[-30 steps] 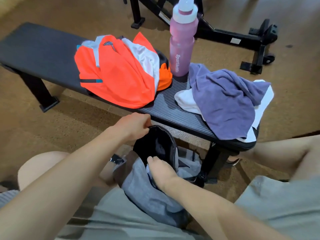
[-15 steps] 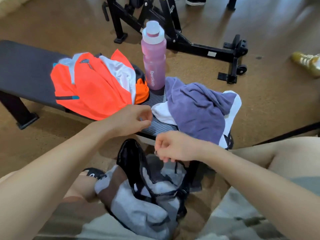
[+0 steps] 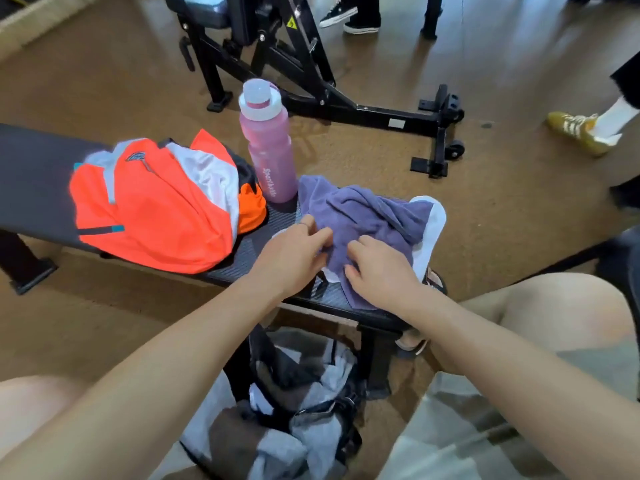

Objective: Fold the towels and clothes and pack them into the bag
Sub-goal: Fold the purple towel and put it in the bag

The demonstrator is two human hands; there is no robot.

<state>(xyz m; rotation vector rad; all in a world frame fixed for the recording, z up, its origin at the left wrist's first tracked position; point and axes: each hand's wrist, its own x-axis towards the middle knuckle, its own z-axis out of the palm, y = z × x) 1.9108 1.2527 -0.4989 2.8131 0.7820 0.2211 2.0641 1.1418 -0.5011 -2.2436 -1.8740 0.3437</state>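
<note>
You see a fairly bright indoor scene under soft, even light. Pale glare streaks the floor (image 3: 519, 46) at the far right. A faint shadow lies under the bench (image 3: 34, 174). Wide-angle distortion bends the edges, stretching your forearms. The bag (image 3: 304, 410) near you looks smeared and blurry; the bottle (image 3: 268, 147) stays fairly sharp.

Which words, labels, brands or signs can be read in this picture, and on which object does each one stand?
"Sportbottle", as far as it can be read, in white letters running down the pink water bottle.
A yellow triangular warning sticker on the black gym machine frame: symbol only, too small to read.
A white label on the frame's base bar: blurred, unreadable.
A small emblem on the orange sports shirt: no legible text.
</note>
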